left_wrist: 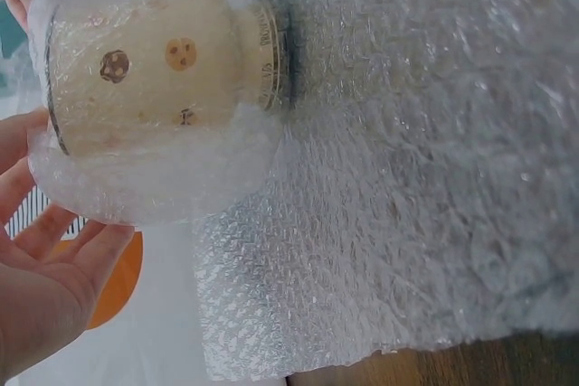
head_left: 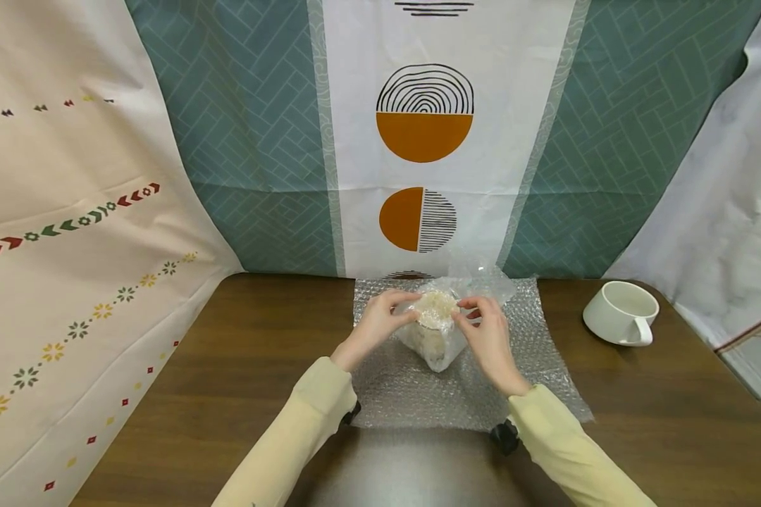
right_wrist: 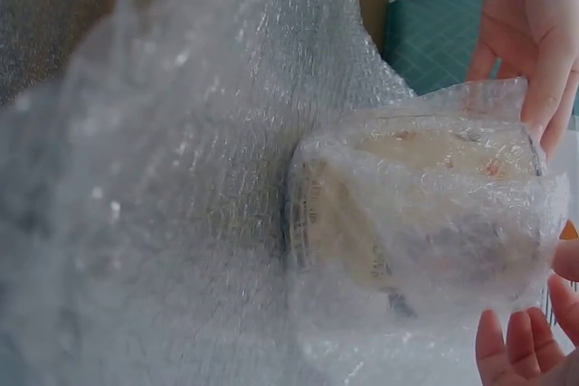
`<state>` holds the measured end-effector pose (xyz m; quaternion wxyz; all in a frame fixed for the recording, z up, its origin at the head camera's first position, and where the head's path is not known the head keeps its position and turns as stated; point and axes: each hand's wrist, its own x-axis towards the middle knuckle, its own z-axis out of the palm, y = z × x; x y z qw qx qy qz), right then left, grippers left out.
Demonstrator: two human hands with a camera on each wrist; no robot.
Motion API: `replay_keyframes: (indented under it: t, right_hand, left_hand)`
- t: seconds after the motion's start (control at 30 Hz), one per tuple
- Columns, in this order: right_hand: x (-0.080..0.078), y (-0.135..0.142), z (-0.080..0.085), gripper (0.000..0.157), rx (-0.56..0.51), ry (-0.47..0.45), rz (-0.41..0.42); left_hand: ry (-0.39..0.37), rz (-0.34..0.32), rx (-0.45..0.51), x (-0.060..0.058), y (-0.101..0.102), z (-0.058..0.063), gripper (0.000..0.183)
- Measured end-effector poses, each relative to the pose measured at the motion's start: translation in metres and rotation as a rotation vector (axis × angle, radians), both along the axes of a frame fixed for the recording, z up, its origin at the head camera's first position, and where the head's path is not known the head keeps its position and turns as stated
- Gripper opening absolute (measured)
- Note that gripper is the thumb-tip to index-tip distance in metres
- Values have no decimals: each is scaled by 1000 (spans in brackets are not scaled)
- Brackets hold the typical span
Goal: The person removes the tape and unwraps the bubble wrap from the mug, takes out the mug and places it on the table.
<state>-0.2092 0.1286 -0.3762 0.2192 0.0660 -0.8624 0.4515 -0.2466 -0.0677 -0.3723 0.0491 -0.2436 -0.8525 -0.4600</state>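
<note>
A cream cup (left_wrist: 145, 79) with small brown printed motifs stands near the back of the table, loosely wrapped in clear bubble wrap (head_left: 434, 352). The wrap gathers at its top. My left hand (head_left: 380, 320) is at the left side of the rim, thumb and index finger pinching the wrap's upper edge. Opposite it, my right hand (head_left: 487, 334) pinches the wrap at the right of the rim, its other fingers loosely curled in the right wrist view. Through the film, the cup's dark rim line and lettering near its base (right_wrist: 317, 214) show.
A larger sheet of bubble wrap (head_left: 418, 401) lies flat under the wrapped cup on the dark wooden table (head_left: 247, 366). To the right stands a white mug (head_left: 618, 317), its handle facing forward. Patterned cloth (head_left: 425, 176) hangs behind the table and along both sides.
</note>
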Motion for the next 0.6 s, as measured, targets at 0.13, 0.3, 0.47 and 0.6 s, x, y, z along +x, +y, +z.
replay_keyframes:
  t: [0.13,0.3,0.47,0.6]
  right_hand:
    - [-2,1,2,22,0,-48,-4]
    - [-5,6,4,28,-21,-144,18]
    - [-7,9,5,31,-16,-217,67]
    - [-7,10,6,35,-18,-231,96]
  left_hand:
    - [2,-2,1,-1,1,0,34]
    - [1,-9,-15,0,1,1,35]
    - [21,-21,-32,2,0,3,37]
    - [75,-14,-96,3,1,2,39]
